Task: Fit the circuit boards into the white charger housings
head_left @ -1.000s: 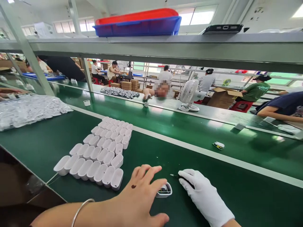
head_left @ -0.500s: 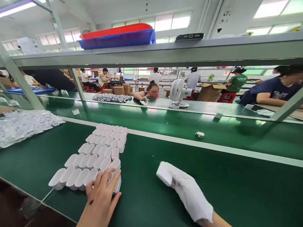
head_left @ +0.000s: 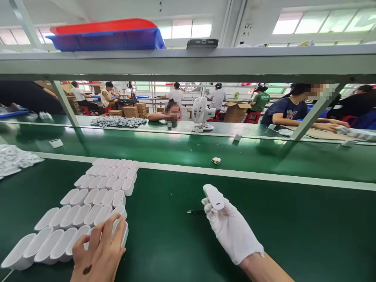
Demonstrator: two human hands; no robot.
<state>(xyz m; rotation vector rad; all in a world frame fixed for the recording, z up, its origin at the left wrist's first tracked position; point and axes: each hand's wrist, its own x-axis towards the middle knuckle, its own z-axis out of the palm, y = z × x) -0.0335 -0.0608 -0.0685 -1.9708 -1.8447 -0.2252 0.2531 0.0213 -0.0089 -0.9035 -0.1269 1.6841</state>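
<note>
My left hand (head_left: 98,248), bare, lies over the right end of the nearest row of white oval plastic shells (head_left: 66,244), fingers spread and touching them. Several such rows of shells stand on the green worktop, their open tops upward. My right hand (head_left: 232,231), in a white glove, is closed around a white oval plastic shell (head_left: 216,199) with a small dark slot in its end face. Just left of the glove, a dark slim tool (head_left: 195,212) with a pale forked tip lies on the worktop, its other end hidden.
A bag of small white parts (head_left: 16,160) is at left. On the green strip beyond the white line lie a small circuit board piece (head_left: 216,160) and a white frame (head_left: 56,143). A shelf (head_left: 188,64) crosses above, holding trays (head_left: 108,39). Co-workers sit beyond a fan (head_left: 200,113).
The view has swung right, so the rows sit further left. My right hand has turned over, bringing the shell it holds into sight. My left hand remains on the nearest row.
</note>
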